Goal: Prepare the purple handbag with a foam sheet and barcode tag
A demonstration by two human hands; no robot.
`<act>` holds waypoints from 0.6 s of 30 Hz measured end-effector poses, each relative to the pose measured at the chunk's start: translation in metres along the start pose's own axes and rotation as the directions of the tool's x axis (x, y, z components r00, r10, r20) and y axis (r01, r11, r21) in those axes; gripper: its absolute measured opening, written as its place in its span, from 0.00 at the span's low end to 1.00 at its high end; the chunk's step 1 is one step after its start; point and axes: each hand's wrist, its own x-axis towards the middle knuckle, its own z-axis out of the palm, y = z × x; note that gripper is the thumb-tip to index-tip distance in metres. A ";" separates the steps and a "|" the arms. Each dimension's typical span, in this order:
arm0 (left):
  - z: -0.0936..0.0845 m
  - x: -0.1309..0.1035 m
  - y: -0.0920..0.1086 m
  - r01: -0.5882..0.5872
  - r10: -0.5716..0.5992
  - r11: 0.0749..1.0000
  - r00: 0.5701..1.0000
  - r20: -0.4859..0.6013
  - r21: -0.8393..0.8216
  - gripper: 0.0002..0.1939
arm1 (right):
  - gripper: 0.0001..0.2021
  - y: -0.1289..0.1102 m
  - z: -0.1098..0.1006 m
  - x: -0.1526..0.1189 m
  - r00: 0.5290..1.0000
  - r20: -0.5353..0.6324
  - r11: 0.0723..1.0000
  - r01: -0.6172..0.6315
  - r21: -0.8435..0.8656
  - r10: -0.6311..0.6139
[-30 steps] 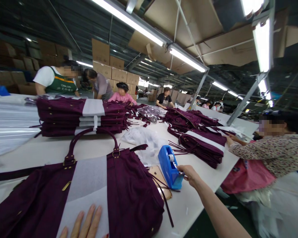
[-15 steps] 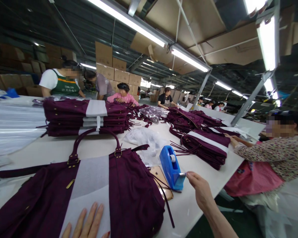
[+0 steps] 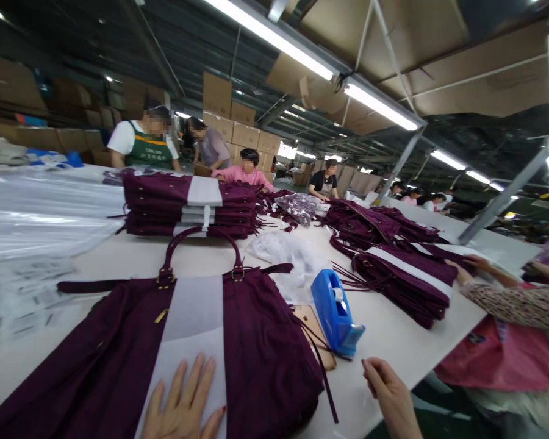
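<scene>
A dark purple handbag (image 3: 265,341) lies flat on the table, its two-ended handle (image 3: 201,231) pointing away from me. A white paper strip (image 3: 196,305) runs down the bag's middle. My left hand (image 3: 187,396) is spread flat on that strip, fingers apart. Just off the table's right side, my right hand (image 3: 388,387) is closed with thumb and forefinger pressed together. Whatever they pinch is too small to make out. The blue tape dispenser (image 3: 333,311) stands slightly beyond my right hand, not touching it. Beside the dispenser, a gold phone (image 3: 307,316) is partly covered by thin purple cords.
Stacked purple bags (image 3: 160,207) with white strips stand behind, and another pile (image 3: 402,280) lies at right under a co-worker's hands (image 3: 466,268). Clear plastic sheets (image 3: 41,213) cover the left side. Crumpled plastic (image 3: 283,250) lies mid-table. Several people work around the table.
My right hand has come away from the dispenser's cutting end, toward me. My left hand remains flat on the paper strip. The view has swung left.
</scene>
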 end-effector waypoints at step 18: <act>-0.021 -0.002 0.015 0.088 -0.102 0.972 0.993 -0.056 -0.216 0.33 | 0.08 -0.247 0.182 -0.006 -0.150 0.942 0.224 0.949 0.223 -0.300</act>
